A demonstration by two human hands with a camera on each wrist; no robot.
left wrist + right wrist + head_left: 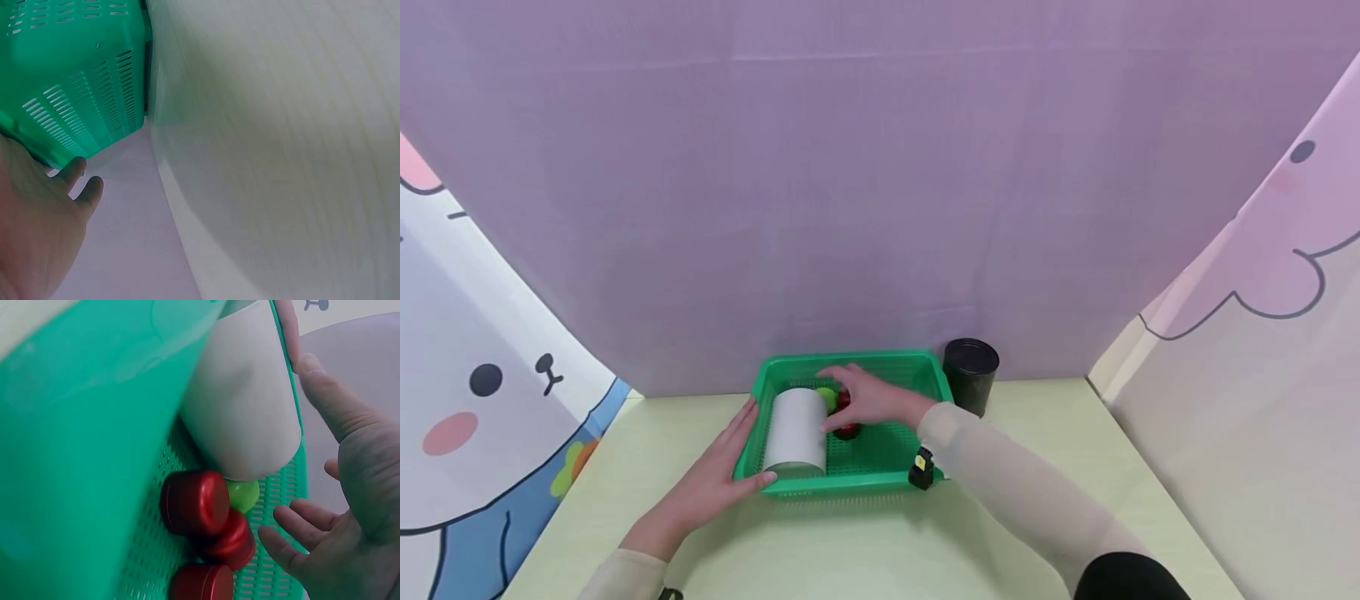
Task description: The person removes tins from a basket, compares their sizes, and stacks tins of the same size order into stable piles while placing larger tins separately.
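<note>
One green, rectangular, slotted plastic basket [857, 482] on a pale wood-grain table [820, 550] in the head view, close to the foot of a plain purple backdrop [850, 192]. Lying on its side in the left part of the basket: a plain white cylinder [796, 427], one end toward the near rim. Just right of it, a small, round, light-green object [827, 398] and short, shiny, dark-red cylinders [847, 431], partly hidden by the right hand [876, 398], spread over them with fingers gently bent and pinching nothing. Cannot tell whether touching the white cylinder. Left hand [711, 483] laid along the basket's left side, fingers straight, thumb at the near rim. Upright just beside the right wall, a black, lidded cylindrical container [970, 383].

From the left wrist, the basket's slotted outer wall, with left fingertips extended at its edge.

From the right wrist, three red cylinders grouped closely on the basket floor, next to the green object by the white cylinder's end. Right fingers apart, tips near the red cylinders.
</note>
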